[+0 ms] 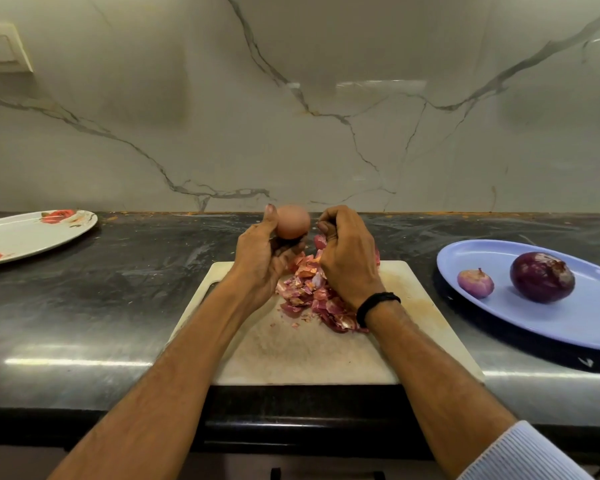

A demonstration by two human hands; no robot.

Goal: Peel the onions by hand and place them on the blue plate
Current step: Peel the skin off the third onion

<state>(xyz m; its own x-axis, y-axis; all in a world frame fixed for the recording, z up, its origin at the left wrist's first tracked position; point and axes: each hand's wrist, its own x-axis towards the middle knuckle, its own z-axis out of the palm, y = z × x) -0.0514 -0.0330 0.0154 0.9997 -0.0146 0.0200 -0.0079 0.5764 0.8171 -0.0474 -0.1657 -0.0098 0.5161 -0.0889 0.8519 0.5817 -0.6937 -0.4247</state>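
My left hand [262, 252] grips a pale pinkish-brown onion [292, 221] above the far edge of the white cutting board [298, 351]. Just right of it, my right hand [347, 252] has its fingers curled and pinches a reddish piece of onion skin [320, 241]. A heap of pink and purple peels [312, 296] lies on the board under both hands. On the blue plate [582, 323] at the right sit a small pale purple onion [475, 283] and a large dark purple onion [541, 277].
A white plate with red flower print [21, 237] sits at the far left on the dark stone counter [101, 306]. A marble-patterned wall rises right behind the counter. The counter's front edge runs just below the board.
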